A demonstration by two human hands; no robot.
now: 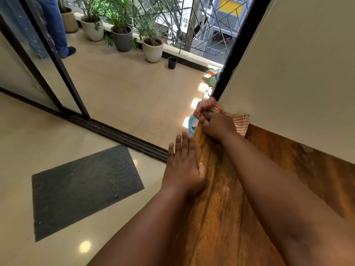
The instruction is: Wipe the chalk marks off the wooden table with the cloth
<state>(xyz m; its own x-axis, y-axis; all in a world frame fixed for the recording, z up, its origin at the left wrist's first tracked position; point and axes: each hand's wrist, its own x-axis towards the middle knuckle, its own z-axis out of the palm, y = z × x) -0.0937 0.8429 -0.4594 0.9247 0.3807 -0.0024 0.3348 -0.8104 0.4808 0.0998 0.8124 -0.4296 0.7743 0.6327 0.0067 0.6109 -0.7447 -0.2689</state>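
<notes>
Bunching under curled fingers (208, 122), the red-checked cloth (211, 108) sits at the far corner of the wooden table (226, 198), against the cream wall (297, 83) — the right hand (218, 125) grips it; the left hand (183, 166) lies flat, fingers straight, on the table's left edge; no chalk marks or legible writing show.

1. Dark grey doormat (84, 191) on the glossy floor, just inside the sliding door track (123, 137).
2. Row of potted plants (152, 48) along the balcony ledge, plus a small black pot (172, 62).
3. Someone's blue-trousered leg (57, 27) out there.
</notes>
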